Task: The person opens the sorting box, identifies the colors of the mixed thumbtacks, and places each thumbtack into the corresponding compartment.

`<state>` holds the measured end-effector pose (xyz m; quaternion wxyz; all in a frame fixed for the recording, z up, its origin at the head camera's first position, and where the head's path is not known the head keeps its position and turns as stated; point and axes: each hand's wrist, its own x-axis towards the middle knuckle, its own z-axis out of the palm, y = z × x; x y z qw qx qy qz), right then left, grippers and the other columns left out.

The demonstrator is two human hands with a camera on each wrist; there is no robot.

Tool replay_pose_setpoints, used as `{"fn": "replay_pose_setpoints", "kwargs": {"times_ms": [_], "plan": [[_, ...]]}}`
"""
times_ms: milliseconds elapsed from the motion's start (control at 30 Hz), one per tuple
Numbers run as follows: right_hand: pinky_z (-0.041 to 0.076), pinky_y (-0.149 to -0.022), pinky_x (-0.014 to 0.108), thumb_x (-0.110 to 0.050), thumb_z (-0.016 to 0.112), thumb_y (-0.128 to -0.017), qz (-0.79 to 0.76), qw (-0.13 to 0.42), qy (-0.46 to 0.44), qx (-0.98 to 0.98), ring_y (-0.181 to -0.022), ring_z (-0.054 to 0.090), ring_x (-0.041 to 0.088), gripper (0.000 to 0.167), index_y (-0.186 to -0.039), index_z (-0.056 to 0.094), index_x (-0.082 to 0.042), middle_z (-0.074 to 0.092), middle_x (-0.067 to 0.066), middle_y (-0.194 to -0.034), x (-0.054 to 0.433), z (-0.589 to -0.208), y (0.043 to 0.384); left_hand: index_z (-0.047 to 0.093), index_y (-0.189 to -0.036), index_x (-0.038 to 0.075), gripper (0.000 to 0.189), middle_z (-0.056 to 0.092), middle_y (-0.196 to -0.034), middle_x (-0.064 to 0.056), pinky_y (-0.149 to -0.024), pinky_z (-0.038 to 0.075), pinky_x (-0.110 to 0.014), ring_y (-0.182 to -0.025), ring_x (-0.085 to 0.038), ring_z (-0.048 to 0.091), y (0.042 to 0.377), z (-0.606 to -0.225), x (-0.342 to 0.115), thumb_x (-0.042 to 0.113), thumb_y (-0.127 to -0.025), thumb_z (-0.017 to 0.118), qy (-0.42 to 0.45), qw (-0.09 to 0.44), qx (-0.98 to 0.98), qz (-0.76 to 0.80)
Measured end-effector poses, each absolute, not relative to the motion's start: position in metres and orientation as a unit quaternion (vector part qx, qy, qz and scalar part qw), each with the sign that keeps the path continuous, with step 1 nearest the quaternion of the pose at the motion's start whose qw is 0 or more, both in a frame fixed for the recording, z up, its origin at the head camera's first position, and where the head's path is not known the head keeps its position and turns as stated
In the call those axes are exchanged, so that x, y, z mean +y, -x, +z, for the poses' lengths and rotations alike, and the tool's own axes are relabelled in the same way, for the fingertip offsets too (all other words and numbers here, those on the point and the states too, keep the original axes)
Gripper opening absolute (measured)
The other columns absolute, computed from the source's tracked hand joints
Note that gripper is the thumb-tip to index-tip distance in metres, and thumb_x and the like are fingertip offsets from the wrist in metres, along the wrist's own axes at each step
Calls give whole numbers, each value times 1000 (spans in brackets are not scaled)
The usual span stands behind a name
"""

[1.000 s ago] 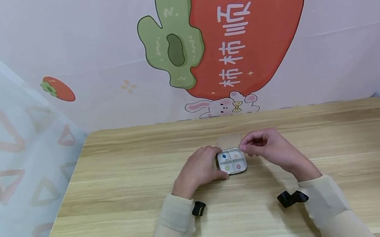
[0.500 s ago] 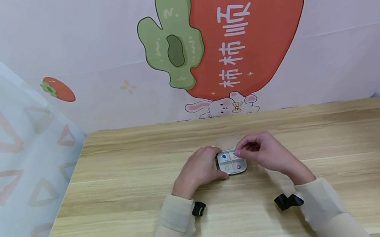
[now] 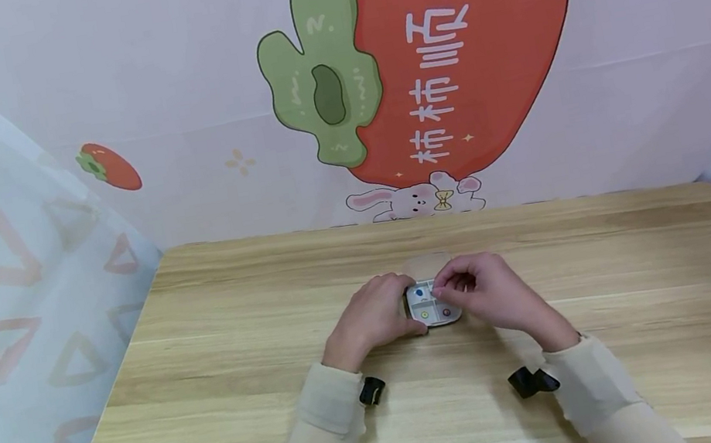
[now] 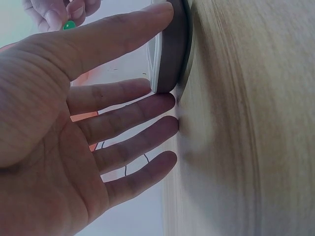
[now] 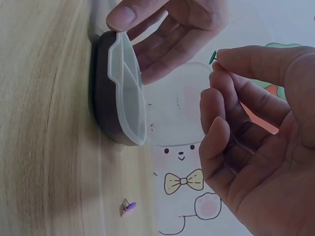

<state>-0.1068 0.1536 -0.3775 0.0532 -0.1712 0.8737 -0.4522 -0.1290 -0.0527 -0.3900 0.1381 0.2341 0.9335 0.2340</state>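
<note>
My left hand grips a small compartment box by its side, thumb on the near edge and fingertips at the far edge. The box has a dark outer shell and a white divided inside; its clear lid lies folded back behind it. Small coloured pieces sit in the compartments, among them a blue one. Over the far right compartment, which it partly hides, is my right hand. Between its thumb and forefinger it pinches a green thumbtack, held above the box.
Beside the box, in the right wrist view, a purple and pink piece like a thumbtack lies on the wooden table. A printed cloth hangs behind the table's far edge. Black wrist mounts sit at both cuffs.
My right hand has moved left, from the box's right edge to over its far compartments. The left hand and the box stay in place.
</note>
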Motion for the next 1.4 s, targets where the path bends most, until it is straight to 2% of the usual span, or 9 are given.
{"fn": "replay_pose_setpoints", "kwargs": {"times_ms": [667, 1400], "plan": [[50, -62, 27, -8, 78, -89, -392, 27, 188, 900, -71, 56, 14, 4, -89, 74, -9, 62, -6, -78, 142, -385, 105, 69, -122, 7, 56, 67, -104, -1, -79, 49, -29, -88, -14, 57, 128, -390, -53, 29, -76, 92, -234, 139, 933, 234], [50, -64, 29, -9, 78, -89, -365, 44, 176, 913, -71, 55, 14, 5, -90, 74, -10, 62, -5, -80, 136, -389, 104, 69, -122, 7, 55, 68, -104, -1, -79, 50, -29, -88, -13, 58, 128, -390, -53, 29, -76, 92, -238, 130, 934, 231]]}}
